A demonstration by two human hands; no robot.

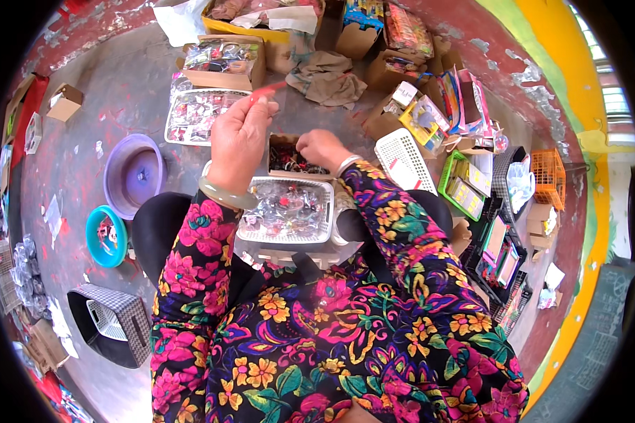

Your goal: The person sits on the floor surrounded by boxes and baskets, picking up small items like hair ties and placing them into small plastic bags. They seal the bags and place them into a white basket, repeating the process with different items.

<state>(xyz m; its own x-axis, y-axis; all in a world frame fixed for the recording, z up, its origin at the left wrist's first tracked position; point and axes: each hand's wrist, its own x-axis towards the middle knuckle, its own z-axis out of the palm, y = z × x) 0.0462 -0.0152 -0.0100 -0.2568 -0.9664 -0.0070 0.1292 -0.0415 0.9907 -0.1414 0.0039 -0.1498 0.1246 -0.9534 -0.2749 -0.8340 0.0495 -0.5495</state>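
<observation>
My left hand point(241, 137) is raised left of a small cardboard box point(300, 173), thumb and fingers pinched on a thin red strip point(268, 91). My right hand point(322, 150) reaches over the box's right part with curled fingers; their tips are partly hidden, so what they grip does not show. Small dark and red pieces point(286, 156) fill the box. Nearer to me, between my knees, stands a white plastic basket point(289, 238) heaped with small clear packets point(282, 204). Beyond my left hand, another white basket point(168, 130) holds similar packets.
A purple basin point(113, 169) and a teal basin point(92, 240) stand on the floor to the left, with a dark checked basket point(135, 317) nearer. At the right are a white perforated basket point(404, 161), a green tray point(466, 204) and an orange crate point(549, 176). Packed cartons point(247, 74) stand farther off.
</observation>
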